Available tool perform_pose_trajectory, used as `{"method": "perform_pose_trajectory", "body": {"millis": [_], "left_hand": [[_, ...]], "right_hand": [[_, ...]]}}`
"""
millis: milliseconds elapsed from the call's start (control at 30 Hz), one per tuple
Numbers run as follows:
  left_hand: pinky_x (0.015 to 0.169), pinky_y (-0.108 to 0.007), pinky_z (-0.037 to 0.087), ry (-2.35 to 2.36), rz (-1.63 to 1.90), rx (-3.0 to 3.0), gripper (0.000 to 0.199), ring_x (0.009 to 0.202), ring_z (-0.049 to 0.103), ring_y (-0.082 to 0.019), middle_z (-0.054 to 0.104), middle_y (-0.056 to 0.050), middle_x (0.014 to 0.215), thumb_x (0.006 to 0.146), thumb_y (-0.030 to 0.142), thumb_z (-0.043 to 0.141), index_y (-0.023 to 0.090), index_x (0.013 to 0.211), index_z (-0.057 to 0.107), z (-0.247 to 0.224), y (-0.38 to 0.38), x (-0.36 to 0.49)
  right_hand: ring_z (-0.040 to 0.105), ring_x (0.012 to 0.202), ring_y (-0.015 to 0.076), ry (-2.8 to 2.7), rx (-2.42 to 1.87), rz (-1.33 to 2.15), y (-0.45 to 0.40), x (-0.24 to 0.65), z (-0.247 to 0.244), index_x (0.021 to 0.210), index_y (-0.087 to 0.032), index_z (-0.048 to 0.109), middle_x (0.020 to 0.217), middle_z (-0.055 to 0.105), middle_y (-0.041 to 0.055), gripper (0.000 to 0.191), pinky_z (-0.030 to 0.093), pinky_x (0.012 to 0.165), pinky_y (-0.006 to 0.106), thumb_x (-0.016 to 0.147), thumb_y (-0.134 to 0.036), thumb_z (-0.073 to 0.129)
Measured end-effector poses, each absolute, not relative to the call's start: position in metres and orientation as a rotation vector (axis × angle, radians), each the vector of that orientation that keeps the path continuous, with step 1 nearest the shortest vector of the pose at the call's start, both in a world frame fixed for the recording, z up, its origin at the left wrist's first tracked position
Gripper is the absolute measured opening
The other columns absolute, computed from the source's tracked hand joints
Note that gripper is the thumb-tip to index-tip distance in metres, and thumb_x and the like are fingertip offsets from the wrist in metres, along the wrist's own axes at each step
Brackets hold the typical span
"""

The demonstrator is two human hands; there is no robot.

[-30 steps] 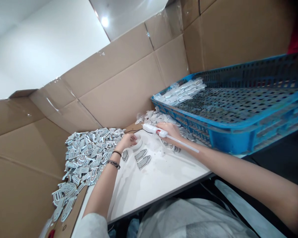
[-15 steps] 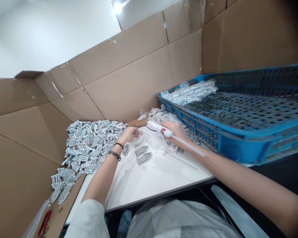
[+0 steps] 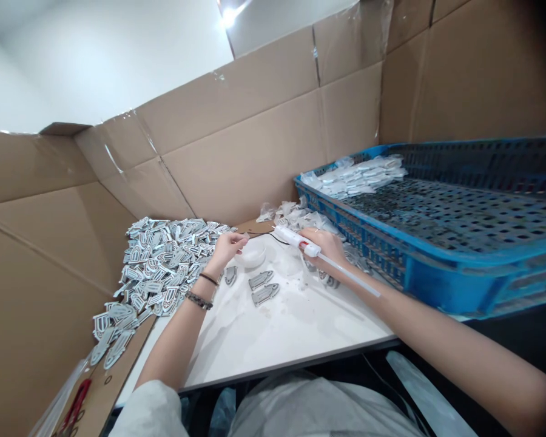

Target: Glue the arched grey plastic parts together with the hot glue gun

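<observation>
1. Glue gun (image 3: 300, 241) sits in the right hand (image 3: 328, 246), fingers wrapped tight round the white body near the red bit. The clear glue stick (image 3: 350, 275) pokes out the back toward 4 o'clock along the forearm, and the nozzle end points to 10 o'clock with a thin black cord trailing off it.

2. Left hand (image 3: 226, 246) is up at 12 o'clock on the white tabletop (image 3: 295, 321), fingertips pinched together just over a small white round dish (image 3: 251, 255). Can't tell if something tiny is between them, it's too small to make out.

3. Three grey shield-shaped patches (image 3: 260, 280) lie flat just toward 6 o'clock from the dish, near each other but not stacked. The big heap of patches (image 3: 164, 267) is at 9 o'clock, spilling off the tabletop onto cardboard (image 3: 236, 164).

4. Crumpled clear bags (image 3: 295, 213) are heaped just behind the gun, and the blue crate (image 3: 437, 267) at 3 o'clock holds a stack of bagged pieces (image 3: 355, 176) in its far corner.

5. My take on doing this bit well: keep the nozzle aimed over bare tabletop so drips don't hit the loose patches, and keep the cord off the dish. Bring the left-hand piece to the nozzle rather than swinging the gun around, since that long stick at the back is close to the crate's rim. Small dot of glue, then fingers away from the hot tip.
</observation>
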State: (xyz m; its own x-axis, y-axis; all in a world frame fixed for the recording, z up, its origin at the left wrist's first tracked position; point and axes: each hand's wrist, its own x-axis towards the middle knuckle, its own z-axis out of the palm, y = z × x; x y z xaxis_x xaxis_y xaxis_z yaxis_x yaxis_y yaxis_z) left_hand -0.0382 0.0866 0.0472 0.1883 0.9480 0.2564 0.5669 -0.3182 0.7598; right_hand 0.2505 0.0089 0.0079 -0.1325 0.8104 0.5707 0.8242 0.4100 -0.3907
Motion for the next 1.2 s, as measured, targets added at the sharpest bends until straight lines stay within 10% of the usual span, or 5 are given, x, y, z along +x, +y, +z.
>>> {"method": "perform_pose_trajectory", "body": {"millis": [700,900,1200], "left_hand": [[0.077,-0.025,0.048,0.745,0.168,2.903,0.034,0.080,0.063,-0.016,0.069,-0.009,0.088,0.101,0.026,0.046,0.017,0.090,0.077,0.044,0.035,-0.030],[0.098,-0.031,0.047,0.792,0.338,2.825,0.031,0.107,0.063,-0.020,0.068,-0.013,0.116,0.102,0.025,0.044,0.017,0.110,0.073,0.034,0.031,-0.024],[0.066,-0.024,0.049,1.170,0.635,2.297,0.027,0.073,0.061,-0.014,0.069,-0.007,0.086,0.089,0.036,0.065,0.015,0.103,0.074,0.033,-0.002,-0.040]], "right_hand": [[0.061,0.084,0.0254,-1.969,-1.472,-0.039,0.005,0.250,0.009,0.080,-0.024,0.062,0.089,0.069,0.0073,0.017,0.034,0.064,0.031,0.090,-0.024,0.049],[0.062,0.085,0.0265,-1.981,-1.461,-0.025,0.005,0.251,0.009,0.082,-0.025,0.063,0.091,0.070,0.0082,0.018,0.035,0.066,0.033,0.091,-0.024,0.047],[0.063,0.082,0.0256,-1.993,-1.448,-0.064,0.011,0.252,0.003,0.081,-0.025,0.064,0.087,0.071,0.0065,0.017,0.034,0.063,0.032,0.089,-0.026,0.048]]}}
